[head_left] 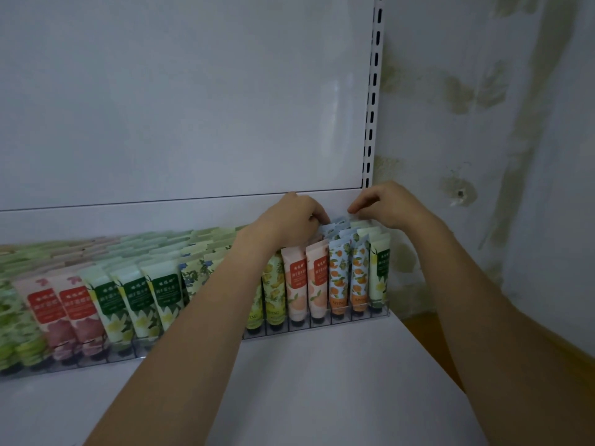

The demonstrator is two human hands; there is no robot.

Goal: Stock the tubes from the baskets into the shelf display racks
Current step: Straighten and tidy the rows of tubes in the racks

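Observation:
A clear display rack (322, 323) on the white shelf holds rows of upright tubes: green, pink, yellow, peach and blue-orange ones. My left hand (289, 217) reaches over the peach tubes (296, 278) and its curled fingers pinch the top of a blue-orange tube (331, 227) at the back of its row. My right hand (386, 204) hovers just right of it, fingers curled down onto the tops of the back tubes in the blue-orange rows (349, 275). Whether it grips one is hidden. No basket is in view.
The white shelf board (306, 381) runs in front of the rack. A white back panel (193, 107) and a slotted upright (373, 91) stand behind. A stained wall (499, 156) is at the right, with a brown strip (428, 336) below it.

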